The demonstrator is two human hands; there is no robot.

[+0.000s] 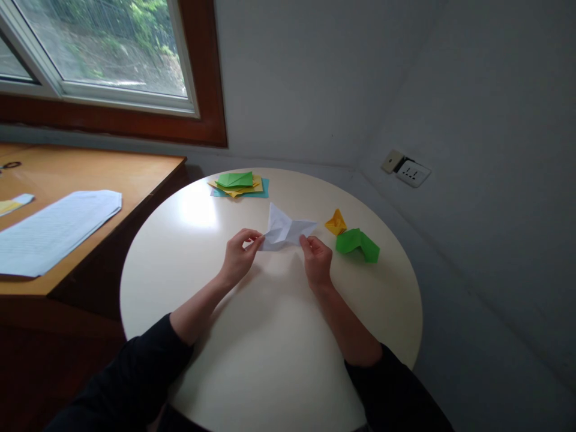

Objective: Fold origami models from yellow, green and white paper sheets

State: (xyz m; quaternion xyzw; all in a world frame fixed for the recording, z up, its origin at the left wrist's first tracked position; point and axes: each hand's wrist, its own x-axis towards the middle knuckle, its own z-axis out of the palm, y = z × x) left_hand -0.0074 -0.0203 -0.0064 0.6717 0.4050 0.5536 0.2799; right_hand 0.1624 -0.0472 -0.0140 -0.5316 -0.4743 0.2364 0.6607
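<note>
You are pinching the white folded paper [286, 231] with your left hand [238, 257] at 9 o'clock and your right hand [317, 259] at 3, keeping its creases taut.

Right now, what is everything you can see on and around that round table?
white folded paper piece: one, white, mid-table, pinched at both ends
small yellow folded paper shape: one, yellow, right of the white piece
green folded paper shape: one, green, beside the yellow shape
stack of coloured paper sheets: one stack, green, yellow and blue, far edge of table
round cream table: one, cream
wooden desk: one, brown, left
printed white sheets: one pile, white, on desk
wall socket: one, white, right wall
window: one, brown frame, upper left
left hand: grip on paper's left end
right hand: grip on paper's right end
</note>
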